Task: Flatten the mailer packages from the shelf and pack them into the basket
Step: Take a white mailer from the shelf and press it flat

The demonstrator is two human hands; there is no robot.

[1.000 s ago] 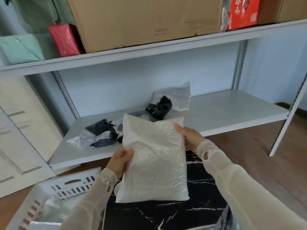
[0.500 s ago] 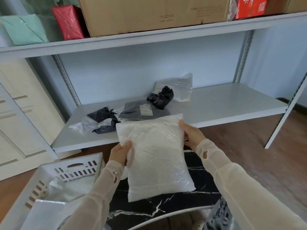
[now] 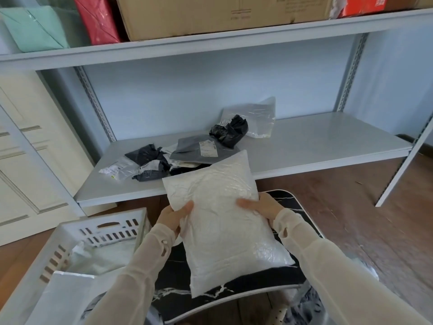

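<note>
A puffy white mailer package [image 3: 222, 221] lies tilted over a black marble-patterned table [image 3: 248, 285] in front of me. My left hand [image 3: 174, 215] grips its left edge with the thumb on top. My right hand [image 3: 260, 206] holds its right edge, thumb across the front. A white slatted basket [image 3: 77, 233] stands at the lower left with white mailers inside. On the grey lower shelf [image 3: 316, 141] lie several more mailers: a grey one with a label [image 3: 196, 151], crumpled black ones [image 3: 230, 130] and a clear one [image 3: 255, 118].
The upper shelf carries a cardboard box [image 3: 222, 15], a red parcel [image 3: 98, 19] and a mint-green parcel [image 3: 32, 29]. White cabinet doors [image 3: 28, 156] stand at the left. The shelf's right post [image 3: 403, 165] rises from the wooden floor.
Both hands have brought the white mailer down and toward me onto the black table, sliding their grip lower along its edges. The view has tilted down, showing more of the basket.
</note>
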